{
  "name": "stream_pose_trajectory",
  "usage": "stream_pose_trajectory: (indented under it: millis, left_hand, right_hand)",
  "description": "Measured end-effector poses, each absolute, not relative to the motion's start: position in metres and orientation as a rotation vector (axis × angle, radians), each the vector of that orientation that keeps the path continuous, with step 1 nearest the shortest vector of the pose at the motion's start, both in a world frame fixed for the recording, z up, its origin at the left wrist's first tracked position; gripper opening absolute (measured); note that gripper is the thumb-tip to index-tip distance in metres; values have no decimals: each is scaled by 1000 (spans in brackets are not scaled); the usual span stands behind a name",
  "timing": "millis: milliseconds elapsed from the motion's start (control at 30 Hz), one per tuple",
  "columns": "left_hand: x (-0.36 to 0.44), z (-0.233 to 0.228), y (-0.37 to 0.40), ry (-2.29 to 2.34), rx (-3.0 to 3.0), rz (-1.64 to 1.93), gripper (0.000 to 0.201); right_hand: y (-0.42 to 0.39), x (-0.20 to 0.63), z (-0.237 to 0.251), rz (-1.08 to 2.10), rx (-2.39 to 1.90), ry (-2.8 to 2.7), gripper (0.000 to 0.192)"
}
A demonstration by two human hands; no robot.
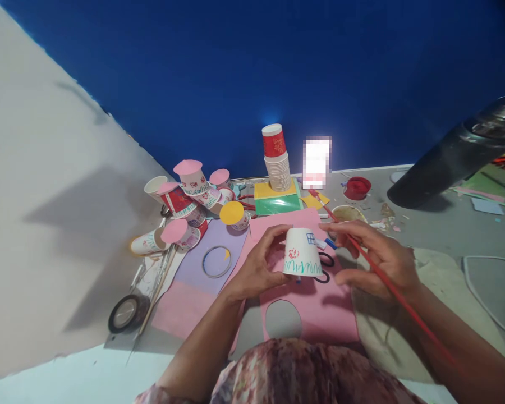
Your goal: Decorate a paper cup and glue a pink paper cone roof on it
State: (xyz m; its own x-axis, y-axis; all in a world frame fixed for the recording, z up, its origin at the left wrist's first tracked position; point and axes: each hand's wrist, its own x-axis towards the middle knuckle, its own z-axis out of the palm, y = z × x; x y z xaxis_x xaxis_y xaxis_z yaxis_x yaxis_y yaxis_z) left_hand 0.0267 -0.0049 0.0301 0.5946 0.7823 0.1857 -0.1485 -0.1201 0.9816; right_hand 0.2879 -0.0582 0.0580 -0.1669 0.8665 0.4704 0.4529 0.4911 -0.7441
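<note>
My left hand grips an upside-down white paper cup by its left side. The cup bears a blue window, red flowers and green grass strokes. To its right, my right hand has a long red-handled paintbrush lodged between thumb and fingers, its reddish tip pointing up and away. Those fingers are loosely extended and apart from the cup. Black-handled scissors, partly hidden by the cup, and a blue-capped marker lie just behind it. Pink paper with a round cut-out spreads below.
Decorated cups with pink paper tops cluster at left, beside a yellow-topped cup. A tall cup stack stands at the back. Tape rolls, a red pot and a dark bottle surround the work area.
</note>
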Motion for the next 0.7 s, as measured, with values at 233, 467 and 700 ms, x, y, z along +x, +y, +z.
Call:
stream_pose_trajectory:
  millis: [233, 467, 700]
  left_hand:
    - [32, 22, -11, 530, 1405, 866, 90]
    - [24, 34, -7, 662, 1741, 765, 92]
    - [21, 38, -4, 758, 1792, 804, 86]
  right_hand:
    - [-56, 282, 54, 441, -1183, -2001, 83]
    - [-52, 280, 49, 389, -1152, -2089, 85]
    - [-60, 285, 61, 455, -1093, -1801, 42]
